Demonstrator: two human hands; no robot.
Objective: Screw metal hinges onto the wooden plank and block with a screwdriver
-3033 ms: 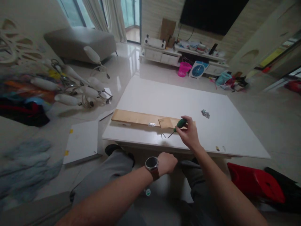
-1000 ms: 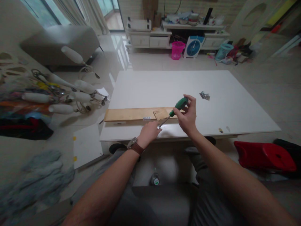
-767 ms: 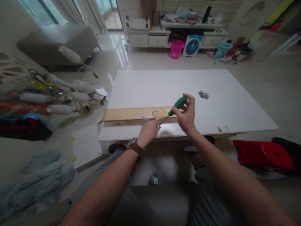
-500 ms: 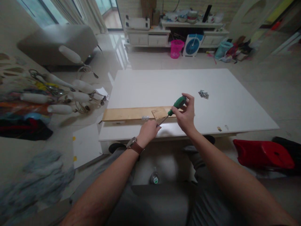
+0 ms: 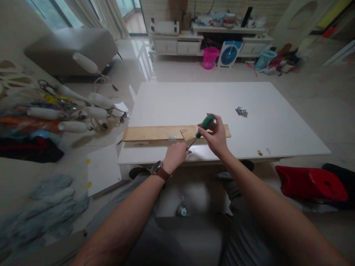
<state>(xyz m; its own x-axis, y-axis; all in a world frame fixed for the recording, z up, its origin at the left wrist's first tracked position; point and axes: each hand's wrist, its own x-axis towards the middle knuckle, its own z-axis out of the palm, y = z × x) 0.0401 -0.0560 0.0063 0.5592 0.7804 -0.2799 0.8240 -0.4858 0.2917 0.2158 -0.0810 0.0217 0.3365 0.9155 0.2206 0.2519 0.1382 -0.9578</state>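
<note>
My right hand is wrapped round the green handle of a screwdriver, whose thin shaft slants down to the left. At its tip, my left hand, with a watch on the wrist, has its fingers closed; what they pinch is hidden. Just beyond my hands lies a long wooden board with a shorter wooden piece set across it at an angle. A small metal hinge sits at the board's near edge, close to my left hand.
The board rests on a white table. Small metal hardware is piled farther right on it. A white panel leans at the left, a red stool lies at the right, and a bottle stands on the floor below.
My right hand and the screwdriver handle have shifted slightly left and down, and the handle stands a little steeper. My left hand stays near the tip. The view has moved slightly.
</note>
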